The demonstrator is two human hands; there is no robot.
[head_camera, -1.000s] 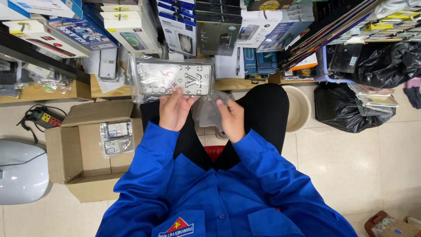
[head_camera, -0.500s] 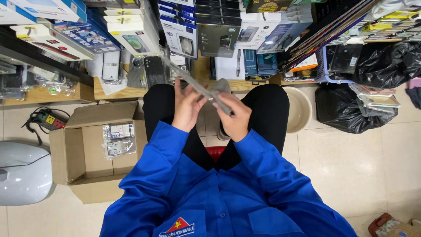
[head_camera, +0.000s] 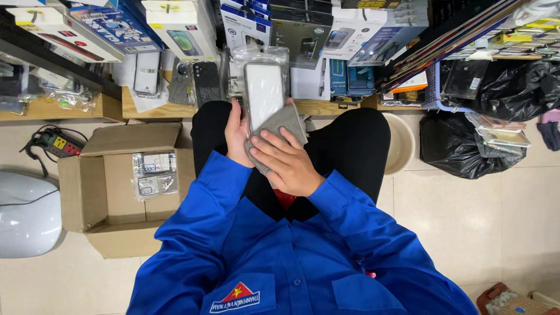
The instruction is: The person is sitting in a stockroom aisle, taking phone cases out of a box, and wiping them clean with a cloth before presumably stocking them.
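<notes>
Packet (head_camera: 263,93) is now standing upright over the lap, no longer tilted edge-on. Left hand (head_camera: 236,137) is pinching its lower edge; right hand (head_camera: 286,163) is pressing a grey cloth (head_camera: 283,125) on it. Light, slippery, probably fragile: grip edges.

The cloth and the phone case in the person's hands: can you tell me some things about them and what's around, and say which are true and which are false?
1. The right hand presses a grey cloth against a phone case. True.
2. The left hand is resting on the floor. False: it holds the phone case from the side.
3. The cardboard box is shut. False: its flaps are open, and packets lie inside.
4. A black bag sits on the floor. True.
</notes>
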